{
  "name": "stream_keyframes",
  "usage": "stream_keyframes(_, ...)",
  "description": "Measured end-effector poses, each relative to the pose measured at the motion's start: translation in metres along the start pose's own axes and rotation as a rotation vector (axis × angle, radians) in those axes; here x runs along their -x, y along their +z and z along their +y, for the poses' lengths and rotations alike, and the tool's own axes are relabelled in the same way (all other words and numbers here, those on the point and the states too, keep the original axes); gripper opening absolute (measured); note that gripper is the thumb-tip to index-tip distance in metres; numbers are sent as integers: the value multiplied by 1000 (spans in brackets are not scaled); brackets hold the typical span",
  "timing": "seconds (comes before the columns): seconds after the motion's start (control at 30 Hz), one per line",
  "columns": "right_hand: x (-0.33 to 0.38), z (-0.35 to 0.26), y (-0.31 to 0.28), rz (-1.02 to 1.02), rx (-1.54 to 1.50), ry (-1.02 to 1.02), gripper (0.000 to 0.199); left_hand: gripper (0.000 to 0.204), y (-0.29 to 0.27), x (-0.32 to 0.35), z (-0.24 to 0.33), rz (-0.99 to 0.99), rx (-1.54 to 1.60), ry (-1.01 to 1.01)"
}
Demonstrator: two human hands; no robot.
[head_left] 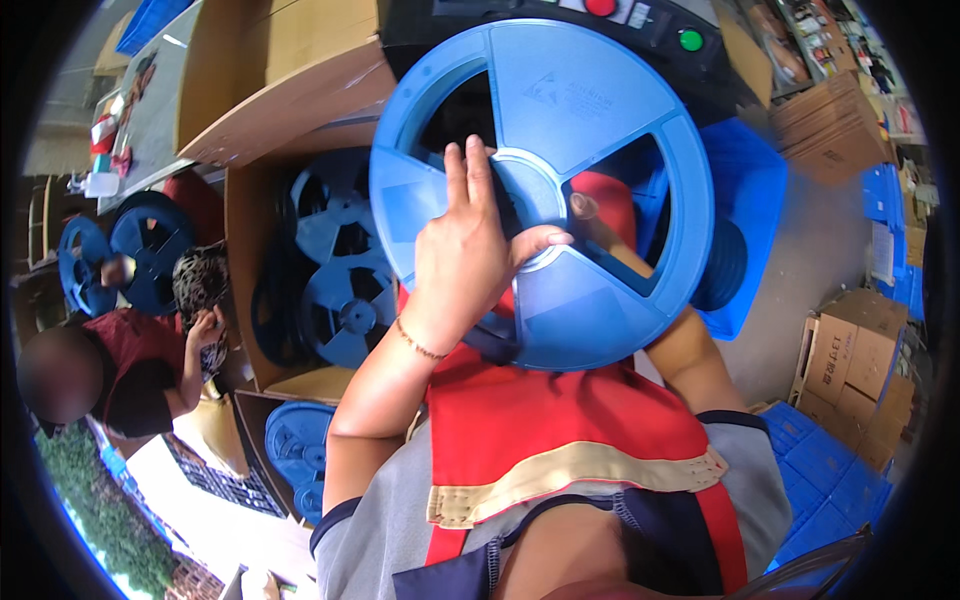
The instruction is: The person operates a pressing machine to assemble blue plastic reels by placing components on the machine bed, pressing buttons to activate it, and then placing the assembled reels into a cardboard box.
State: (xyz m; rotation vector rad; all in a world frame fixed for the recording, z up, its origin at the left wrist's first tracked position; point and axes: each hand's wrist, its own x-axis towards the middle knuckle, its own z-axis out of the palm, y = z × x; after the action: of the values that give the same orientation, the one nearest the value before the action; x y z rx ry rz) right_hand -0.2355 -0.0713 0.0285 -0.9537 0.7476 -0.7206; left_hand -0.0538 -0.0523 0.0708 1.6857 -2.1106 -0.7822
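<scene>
A large blue plastic reel (590, 90) with wedge-shaped cut-outs is held up in front of my red apron, its flat face toward me. My left hand (462, 240) lies over its left part, fingers stretched out, the thumb apart and resting at the round hub (535, 190). Behind the reel is my right hand (583, 207), partly seen through the right cut-out with bent fingers near the hub. That forearm passes behind the rim, and most of the hand's grip is hidden.
Left, a cardboard box (240, 280) contains several blue reels (350, 310). A blue bin (755, 210) with stacked reels stands right, below a black machine panel (650, 35) with red and green buttons. Another person (145, 370) is at far left beside more reels. Cartons (850, 350) stand far right.
</scene>
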Motion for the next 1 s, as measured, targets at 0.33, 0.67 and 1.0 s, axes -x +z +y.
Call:
stream_keyframes(0.33,19,-25,-22,116,225,5,93,47,12,13,-15,40,699,200)
stream_keyframes(0.67,21,-34,33,607,1601,160,95,12,155,-11,-47,-408,1949,159)
stream_keyframes(1.0,87,15,-55,423,182,-317,73,60,71,-3,27,-213,606,447)
